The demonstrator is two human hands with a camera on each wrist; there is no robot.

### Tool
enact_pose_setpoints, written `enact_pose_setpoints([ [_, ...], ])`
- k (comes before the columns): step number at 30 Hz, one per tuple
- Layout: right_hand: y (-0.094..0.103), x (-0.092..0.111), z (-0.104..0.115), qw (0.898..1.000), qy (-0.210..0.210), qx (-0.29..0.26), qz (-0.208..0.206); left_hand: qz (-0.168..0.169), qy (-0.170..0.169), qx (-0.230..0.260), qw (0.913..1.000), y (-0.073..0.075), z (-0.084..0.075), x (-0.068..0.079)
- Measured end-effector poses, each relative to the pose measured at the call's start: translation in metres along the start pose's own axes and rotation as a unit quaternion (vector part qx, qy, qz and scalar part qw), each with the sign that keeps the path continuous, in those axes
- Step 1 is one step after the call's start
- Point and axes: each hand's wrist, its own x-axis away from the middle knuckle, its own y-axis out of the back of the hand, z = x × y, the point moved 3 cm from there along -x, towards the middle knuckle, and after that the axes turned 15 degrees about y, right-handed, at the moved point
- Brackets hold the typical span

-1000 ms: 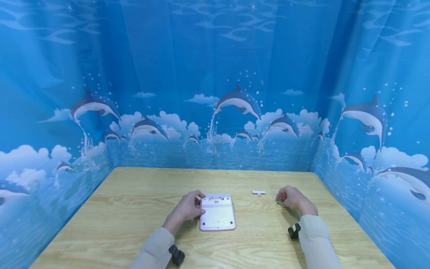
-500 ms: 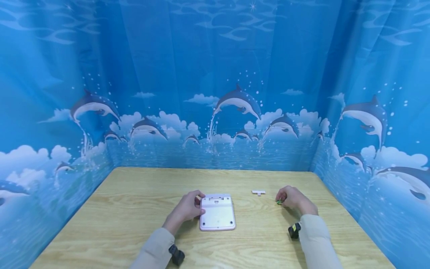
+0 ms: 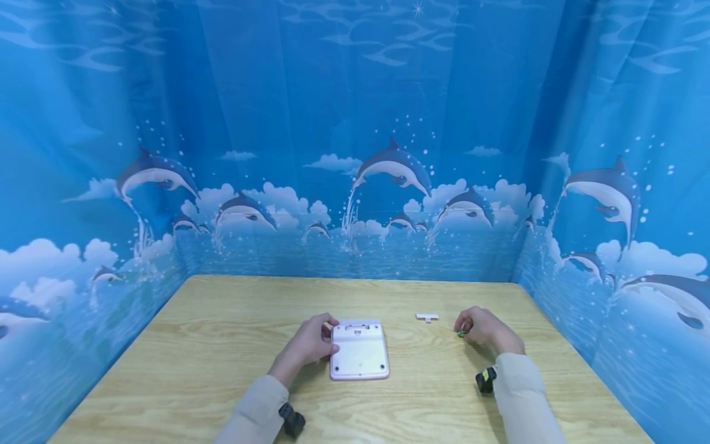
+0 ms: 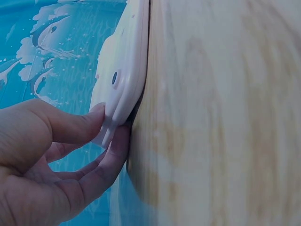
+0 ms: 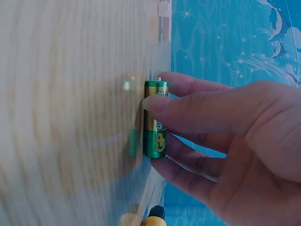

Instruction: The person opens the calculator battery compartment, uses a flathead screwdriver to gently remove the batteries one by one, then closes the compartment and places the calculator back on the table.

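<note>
A white calculator-like device lies on the wooden table, its back facing up and the slot of its battery compartment uncovered near the far edge. My left hand grips its left side, the thumb on the back and fingers at the edge, as the left wrist view shows too. To the right, my right hand pinches a green and gold battery between thumb and fingers, at the table surface. Whether the battery touches the table I cannot tell. Between the hands, nearer the right one, lies a small white battery cover.
The wooden table ends at blue dolphin-print curtains behind and at both sides. A yellow and black item, its kind unclear, shows at the bottom of the right wrist view. Small black cameras sit at both wrists.
</note>
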Motion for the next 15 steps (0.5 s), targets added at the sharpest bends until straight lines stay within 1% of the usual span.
enact_pose_setpoints([
  [9, 0.0009, 0.0007, 0.0007, 1.0, 0.0, -0.001, 0.003, 0.0, 0.008, 0.002, 1.0, -0.0002, 0.0001, 0.0],
  [15, 0.0004, 0.0007, 0.0005, 1.0, -0.01, -0.006, 0.004, -0.002, 0.008, 0.001, 1.0, 0.0003, -0.0004, 0.0005],
])
